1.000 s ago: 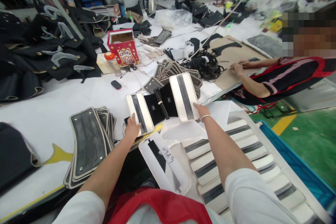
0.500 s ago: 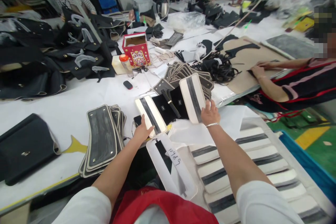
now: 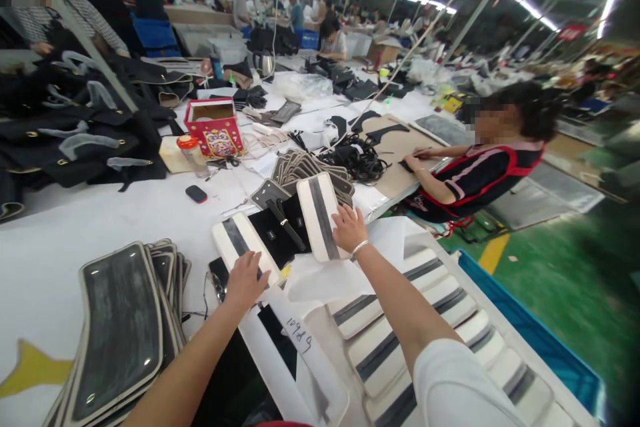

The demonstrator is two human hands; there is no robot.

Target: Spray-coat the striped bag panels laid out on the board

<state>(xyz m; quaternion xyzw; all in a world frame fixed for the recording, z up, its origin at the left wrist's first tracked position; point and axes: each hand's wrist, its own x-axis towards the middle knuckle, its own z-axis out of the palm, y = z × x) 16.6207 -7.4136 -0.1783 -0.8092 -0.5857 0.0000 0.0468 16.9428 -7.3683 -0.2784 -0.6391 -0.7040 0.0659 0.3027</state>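
A black bag piece lies opened out in front of me, with a strap and a small gold-coloured fitting [image 3: 283, 221] across its middle. It has two cream end panels with grey stripes. My left hand [image 3: 245, 283] rests on the near part of the left cream panel [image 3: 235, 237], its fingers stretched out and apart. At the right edge of the right cream panel [image 3: 317, 210], my right hand [image 3: 350, 230] has its fingers over the surface; its thumb is hidden. This panel looks slightly tilted. Under and behind the piece lies a fanned stack of grey-black panels [image 3: 310, 170].
Grey panels [image 3: 120, 320] are stacked at the left. Striped cream pieces [image 3: 380, 353] lie in rows at the right, beside a white sheet marked with numbers [image 3: 300, 337]. A red box [image 3: 215, 137] and an orange-lidded jar [image 3: 193, 153] stand farther back. A co-worker [image 3: 480, 167] works at the right.
My view has tilted up and turned right, so the scene sits farther left. My left hand's fingers now stretch over the left panel, having been at its near edge. My right hand stays at its panel.
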